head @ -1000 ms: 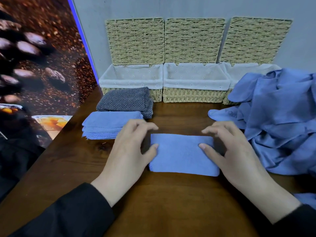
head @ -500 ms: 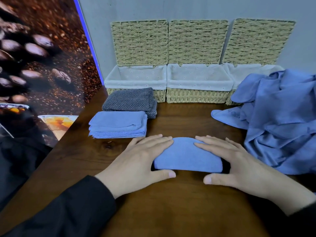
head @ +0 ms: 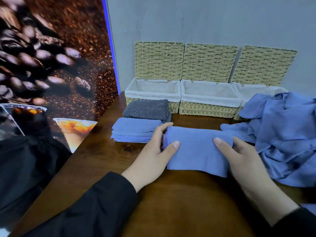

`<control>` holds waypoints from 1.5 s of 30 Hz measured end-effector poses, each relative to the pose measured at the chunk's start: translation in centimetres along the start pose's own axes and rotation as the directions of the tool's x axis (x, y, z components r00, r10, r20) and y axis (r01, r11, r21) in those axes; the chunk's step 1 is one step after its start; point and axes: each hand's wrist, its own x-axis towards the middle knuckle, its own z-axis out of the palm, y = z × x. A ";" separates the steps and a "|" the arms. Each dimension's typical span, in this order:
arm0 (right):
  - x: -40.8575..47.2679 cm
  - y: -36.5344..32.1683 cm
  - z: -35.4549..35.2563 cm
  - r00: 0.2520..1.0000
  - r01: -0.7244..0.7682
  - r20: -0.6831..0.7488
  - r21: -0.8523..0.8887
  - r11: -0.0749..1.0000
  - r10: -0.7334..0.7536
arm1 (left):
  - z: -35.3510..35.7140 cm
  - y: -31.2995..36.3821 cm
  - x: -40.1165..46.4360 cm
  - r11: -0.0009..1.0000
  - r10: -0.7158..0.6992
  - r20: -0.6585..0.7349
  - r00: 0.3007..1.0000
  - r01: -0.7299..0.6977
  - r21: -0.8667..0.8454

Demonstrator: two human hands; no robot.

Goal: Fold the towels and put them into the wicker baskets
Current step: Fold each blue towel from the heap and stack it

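**Folded blue towel held between both hands; surroundings listed by size**

1. Coffee-bean poster panel (head: pixel 51 65): stood far to the left of the left hand, running along the table's left edge, with printed cups at its lower part.
2. Wooden table (head: pixel 171 202): dark brown, lay beneath both hands and carried everything listed below.
3. Heap of unfolded blue towels (head: pixel 282 134): loose and crumpled, lay just right of the right hand; its upper edge draped over the front of the right basket and covered part of it, and one flap reached leftward behind the right hand's fingers.
4. Wicker baskets, three in a row against the wall beyond the hands: left basket (head: pixel 152 93), middle basket (head: pixel 208 100), right basket (head: pixel 248 89). Each had a white cloth liner and a woven lid standing upright behind it.
5. Folded blue towel (head: pixel 196 151): the held item, between the two hands, apparently lifted at its far edge with the near edge hanging toward the table.
6. Left hand (head: pixel 150 156): gripped the towel's left end, thumb on the near face, fingers curled round behind.
7. Right hand (head: pixel 246 159): gripped the towel's right end likewise, thumb on the front, fingers behind.
8. Stack of folded blue towels (head: pixel 135 132): lay just beyond and left of the left hand, near its fingertips.
9. Folded grey towel (head: pixel 147 110): lay beyond that stack, directly before the left basket, touching its front wall.
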 end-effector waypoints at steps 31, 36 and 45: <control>8.8 -0.9 14.8 0.844 0.522 0.158 -0.459 0.719 -0.512 | -13.4 -3.9 6.7 0.757 0.350 -0.382 0.855 -0.018 0.653; 8.5 -0.4 14.8 0.825 0.561 0.354 -0.425 0.710 -0.441 | -11.7 -3.6 6.2 0.616 0.262 -0.072 0.963 -0.109 0.780; 8.5 -0.2 14.5 0.841 0.531 0.402 -0.490 0.691 -0.362 | -11.7 -4.3 6.4 0.596 0.175 -0.121 0.977 -0.008 0.803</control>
